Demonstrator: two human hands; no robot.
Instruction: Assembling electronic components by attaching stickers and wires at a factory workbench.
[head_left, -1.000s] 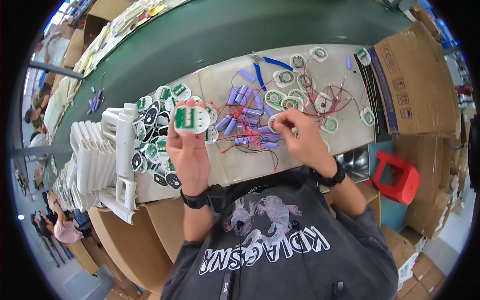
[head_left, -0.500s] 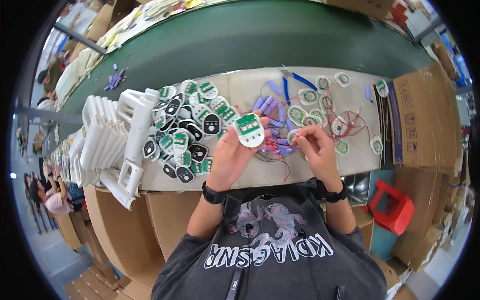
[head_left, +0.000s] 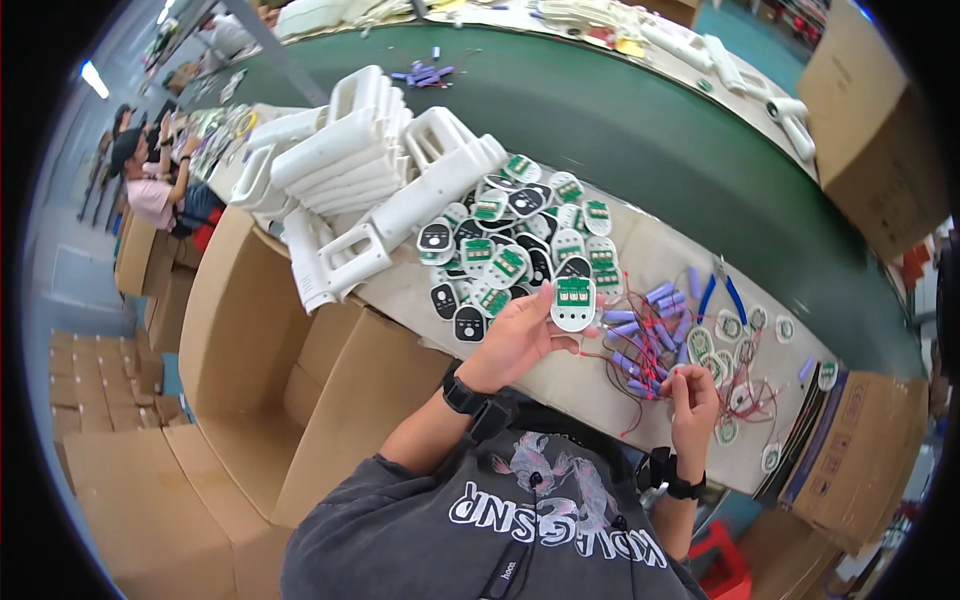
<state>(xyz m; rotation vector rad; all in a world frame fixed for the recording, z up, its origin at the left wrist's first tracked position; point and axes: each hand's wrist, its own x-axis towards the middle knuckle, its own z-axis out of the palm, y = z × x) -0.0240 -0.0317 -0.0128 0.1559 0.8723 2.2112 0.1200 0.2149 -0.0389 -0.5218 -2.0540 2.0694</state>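
Observation:
My left hand (head_left: 522,340) holds a white oval panel (head_left: 573,318) with a green circuit board facing up, thumb on its edge. My right hand (head_left: 692,408) is closed in a pinch at the near side of the purple battery cells (head_left: 640,335); what its fingertips hold is too small to make out. Red and black wires run among the cells between the hands. Left of the held panel is a heap of similar panels (head_left: 500,262), some with boards up, others showing black faces. Blue-handled cutters (head_left: 735,300) lie beyond the cells.
White plastic handle-shaped housings (head_left: 350,170) are stacked at the left. Round white parts with wires (head_left: 728,325) lie at the right, by a cardboard box (head_left: 850,450). A green conveyor belt (head_left: 560,110) runs behind the table. An open carton (head_left: 240,400) stands at front left.
My view has swung left and tilted, so the table now slants down to the right. The left hand still holds the panel, and the right hand keeps its pinch near the cells.

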